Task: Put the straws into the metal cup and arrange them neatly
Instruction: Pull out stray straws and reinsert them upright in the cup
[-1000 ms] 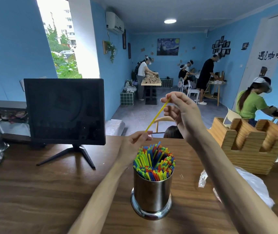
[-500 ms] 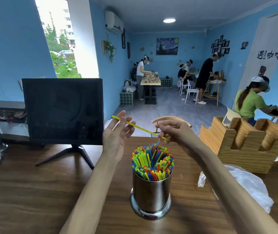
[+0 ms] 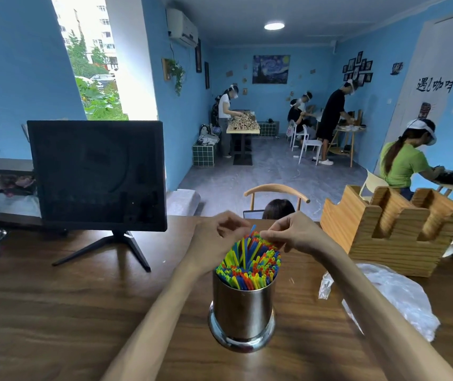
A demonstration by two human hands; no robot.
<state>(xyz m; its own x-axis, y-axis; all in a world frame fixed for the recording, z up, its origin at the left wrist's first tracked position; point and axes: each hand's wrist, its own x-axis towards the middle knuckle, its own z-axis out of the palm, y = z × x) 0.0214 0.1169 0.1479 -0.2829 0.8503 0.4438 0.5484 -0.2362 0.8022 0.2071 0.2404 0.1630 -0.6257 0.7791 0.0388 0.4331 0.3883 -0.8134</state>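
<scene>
Two hands work over the far rim of the metal cup [image 3: 243, 306] in the head view, the only one I have, and the cup stands upright on the wooden table [image 3: 55, 312], packed nearly full with coloured straws [image 3: 250, 266]. My left hand [image 3: 217, 237] sits just behind the bundle with its fingers curled inward near the tops; I cannot tell whether it pinches a straw or only steadies them. My right hand [image 3: 295, 233] comes in from the other side, fingertips [image 3: 267, 237] curled and pinching at the tallest tips, where a blue straw [image 3: 252, 231] sticks up above the rest. I judge these straws to be very light, thin and springy, smooth enough to slip, and easy to kink if squeezed hard, so I would hold one lightly near its top and push straight down, or tap the tops level with flat fingers. The cup looks heavy enough at its flared base to stay put without bracing. Beside it lie a crumpled plastic bag [image 3: 393, 292] to the right, a wooden holder [image 3: 390, 237] behind that, and a dark monitor [image 3: 97, 174] on its stand to the left. Hard to make out: the fingertip contact is blurred, the straws behind both hands are covered, and how deep each straw sits inside the cup is hidden by the steel wall. Whether any loose straws remain in the bag I cannot see.
</scene>
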